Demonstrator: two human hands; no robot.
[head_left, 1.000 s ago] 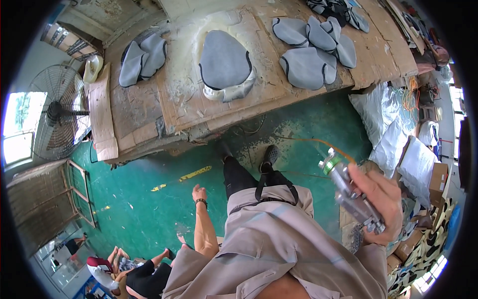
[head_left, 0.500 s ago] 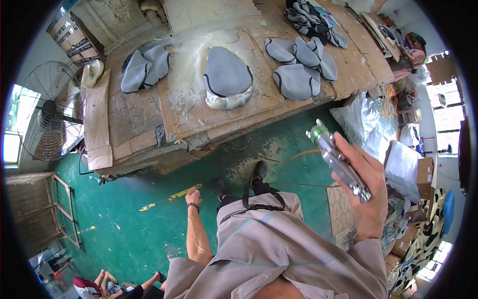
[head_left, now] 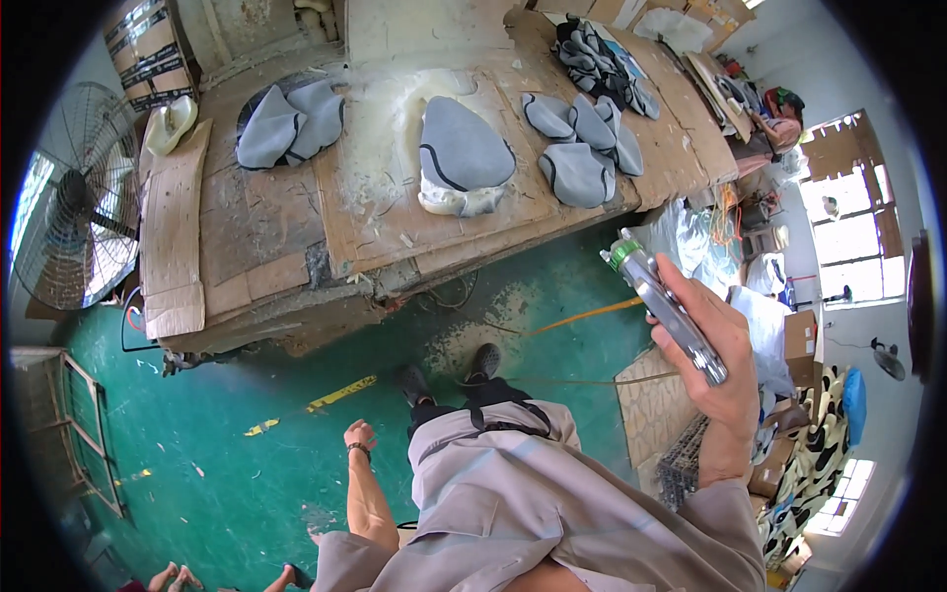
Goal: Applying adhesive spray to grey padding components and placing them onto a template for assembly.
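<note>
My right hand is raised at chest height and grips a long metal cylinder with a green cap, its capped end pointing toward the workbench. My left hand hangs at my side above the green floor, fingers curled into a loose fist with nothing in it. Ahead stands a cardboard-covered workbench. On it lies a grey seat cover over pale foam, with more grey covers to the left and right.
A large standing fan is at the left. Cardboard boxes and plastic-wrapped goods crowd the right side. A wire basket sits by my right leg. A person sits at the bench's far right end.
I have stepped closer to the workbench. My right hand has lifted the cylinder higher and toward the bench. My left hand stays down at my side.
</note>
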